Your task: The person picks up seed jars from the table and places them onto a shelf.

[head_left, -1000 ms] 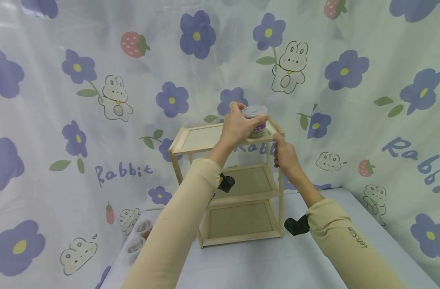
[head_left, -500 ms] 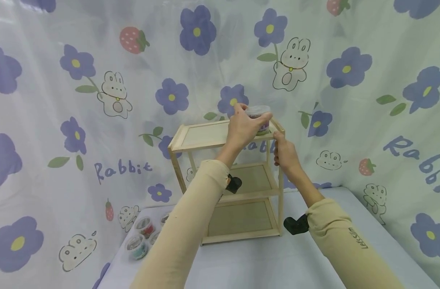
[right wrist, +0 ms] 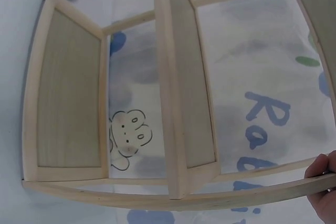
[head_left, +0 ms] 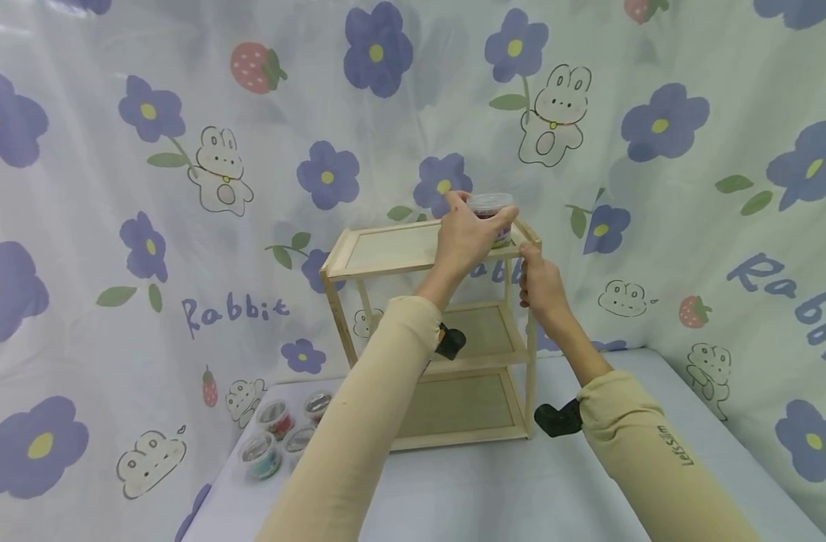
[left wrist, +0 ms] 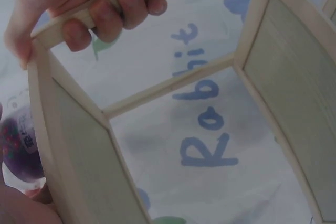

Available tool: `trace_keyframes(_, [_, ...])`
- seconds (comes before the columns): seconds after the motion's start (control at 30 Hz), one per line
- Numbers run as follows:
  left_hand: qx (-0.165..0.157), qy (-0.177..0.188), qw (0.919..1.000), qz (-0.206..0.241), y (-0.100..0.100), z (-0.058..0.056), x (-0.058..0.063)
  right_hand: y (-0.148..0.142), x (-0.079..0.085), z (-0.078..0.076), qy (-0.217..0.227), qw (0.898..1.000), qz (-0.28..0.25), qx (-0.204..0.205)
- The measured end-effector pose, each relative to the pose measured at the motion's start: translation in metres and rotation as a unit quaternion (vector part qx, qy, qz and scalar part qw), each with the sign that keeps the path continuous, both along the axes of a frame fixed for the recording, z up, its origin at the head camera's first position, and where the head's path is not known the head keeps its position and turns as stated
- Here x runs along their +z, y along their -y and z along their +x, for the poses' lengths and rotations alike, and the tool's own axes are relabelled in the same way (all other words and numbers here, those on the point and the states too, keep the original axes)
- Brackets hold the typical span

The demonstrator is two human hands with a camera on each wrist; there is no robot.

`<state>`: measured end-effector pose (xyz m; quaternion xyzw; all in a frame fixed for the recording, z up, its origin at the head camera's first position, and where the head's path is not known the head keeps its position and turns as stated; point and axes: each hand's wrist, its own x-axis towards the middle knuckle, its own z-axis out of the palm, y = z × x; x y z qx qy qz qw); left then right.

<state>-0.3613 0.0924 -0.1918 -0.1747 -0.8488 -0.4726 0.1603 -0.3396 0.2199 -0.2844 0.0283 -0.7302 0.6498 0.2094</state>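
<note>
In the head view, a clear-lidded plastic tub (head_left: 490, 205) with a purple label sits at the right end of the top shelf. My left hand (head_left: 468, 235) holds it, fingers and thumb round its sides. The left wrist view shows the tub's dark purple side (left wrist: 22, 142) beyond the shelf edge. My right hand (head_left: 543, 287) grips the front right post of the wooden rack (head_left: 385, 263), just below the top. Fingers of that right hand (left wrist: 113, 19) curl over the post in the left wrist view; a few show at the edge of the right wrist view.
Several lidded tubs (head_left: 260, 455) stand on the white table (head_left: 467, 497) left of the rack, partly behind my left sleeve. The rack's middle shelf (head_left: 483, 331) and bottom shelf (head_left: 463, 406) show bare panels. A patterned curtain (head_left: 250, 173) hangs close behind.
My left hand and the tub have shifted slightly right and back along the top shelf. More tubs show from behind the left sleeve. The right hand keeps its grip on the post.
</note>
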Motion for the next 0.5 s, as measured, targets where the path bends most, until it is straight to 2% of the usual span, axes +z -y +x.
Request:
trace_keyframes(0.13, [0.006,-0.001,1.0000,-0.001,-0.0009,-0.0004,-0.0007,0.0003,-0.0002,0.0011,0.001,1.000,0.008,-0.001])
trace_keyframes(0.37, [0.012,-0.020,0.9993,-0.029,-0.0045,0.0006,-0.0015,-0.0001,-0.0002,0.0027,-0.005,1.000,0.011,-0.004])
trace_keyframes(0.5, [0.022,-0.017,0.9993,-0.025,-0.0047,0.0017,-0.0017,-0.0001,-0.0003,0.0031,-0.006,1.000,0.011,-0.002])
